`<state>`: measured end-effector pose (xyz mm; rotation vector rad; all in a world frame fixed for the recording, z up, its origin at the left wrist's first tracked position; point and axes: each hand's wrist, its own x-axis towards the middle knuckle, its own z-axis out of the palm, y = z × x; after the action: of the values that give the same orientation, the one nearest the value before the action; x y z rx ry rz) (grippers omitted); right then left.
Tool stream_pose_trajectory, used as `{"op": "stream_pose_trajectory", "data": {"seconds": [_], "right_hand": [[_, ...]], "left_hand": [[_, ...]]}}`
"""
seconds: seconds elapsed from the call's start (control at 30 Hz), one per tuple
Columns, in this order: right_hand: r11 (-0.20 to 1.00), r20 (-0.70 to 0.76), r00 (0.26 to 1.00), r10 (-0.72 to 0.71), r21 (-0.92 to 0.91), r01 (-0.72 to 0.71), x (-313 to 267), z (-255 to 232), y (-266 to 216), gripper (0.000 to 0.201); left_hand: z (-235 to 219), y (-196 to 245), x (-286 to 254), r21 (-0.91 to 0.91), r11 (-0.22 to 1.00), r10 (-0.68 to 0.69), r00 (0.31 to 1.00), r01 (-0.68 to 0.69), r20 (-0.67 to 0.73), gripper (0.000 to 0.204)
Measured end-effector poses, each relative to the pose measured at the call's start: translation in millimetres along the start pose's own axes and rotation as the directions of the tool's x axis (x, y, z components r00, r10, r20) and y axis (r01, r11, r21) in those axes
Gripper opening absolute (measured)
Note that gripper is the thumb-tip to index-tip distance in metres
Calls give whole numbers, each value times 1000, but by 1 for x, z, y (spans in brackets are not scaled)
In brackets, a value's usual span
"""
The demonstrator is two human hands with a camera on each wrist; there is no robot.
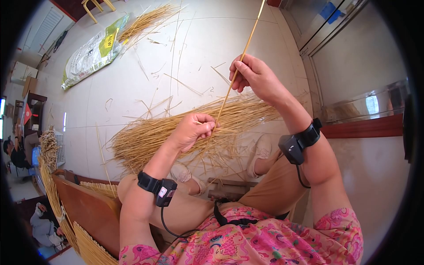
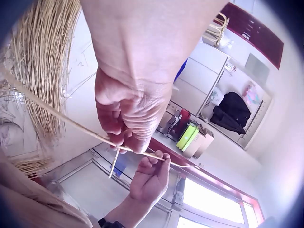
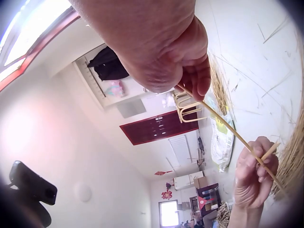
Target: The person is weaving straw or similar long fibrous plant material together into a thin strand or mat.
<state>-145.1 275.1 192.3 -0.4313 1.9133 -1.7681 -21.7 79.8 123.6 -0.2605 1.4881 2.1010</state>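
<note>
A long thin straw stalk [image 1: 228, 90] runs diagonally between the two hands. The left hand [image 1: 192, 130] pinches its lower part between thumb and fingers, and a short piece of stalk [image 2: 114, 163] crosses it there. Higher up, the right hand [image 1: 254, 77] pinches the same stalk, whose upper end extends past the fingers. In the right wrist view the left hand [image 3: 251, 173] grips both the stalk and the short piece. Below the hands a wide heap of straw [image 1: 150, 134] lies on the floor.
A white and green sack [image 1: 90, 55] with more straw lies at the upper left on the tiled floor. Loose stalks are scattered about. A brown wooden panel [image 1: 88, 212] stands at the left, glass doors [image 1: 362, 57] at the right. The person's shoes are beside the heap.
</note>
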Motion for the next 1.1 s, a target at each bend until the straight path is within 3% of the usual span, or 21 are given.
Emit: {"op": "stream_pose_trajectory", "data": {"seconds": [0.1,0.2,0.27,0.57,0.67,0.77,0.87,0.93,1.1], "right_hand": [[998,-40,999,-15,-67,12,1,6,2,21],[984,41,998,51,-174,-44,-1,15,10,18],[985,46,995,89,-152,-82,-1,19,13,16],[996,77,996,40,-81,-34,-2,23,14,19],[996,49,999,-8,-84,12,-1,21,13,18],[996,30,998,-49,-68,51,-3,15,4,18],[999,53,998,-27,28,26,-4,2,-5,19],[996,106,993,56,56,-62,-4,-3,-5,20],[992,165,982,91,66,-103,-2,1,5,21]], "left_hand": [[0,-5,3,88,995,52,994,-44,-92,10],[1,-9,5,184,977,137,979,-108,-150,12],[4,-7,5,213,966,185,965,-144,-184,12],[0,-9,9,122,990,97,961,-67,-260,11],[-5,-12,11,81,990,137,950,-119,-279,9],[-15,-21,13,15,998,60,926,-59,-372,11],[-18,-17,8,-7,999,-46,968,46,-246,11],[-9,-8,4,-54,998,-34,987,26,-156,11],[6,11,-6,-142,990,-6,999,12,48,12]]}}
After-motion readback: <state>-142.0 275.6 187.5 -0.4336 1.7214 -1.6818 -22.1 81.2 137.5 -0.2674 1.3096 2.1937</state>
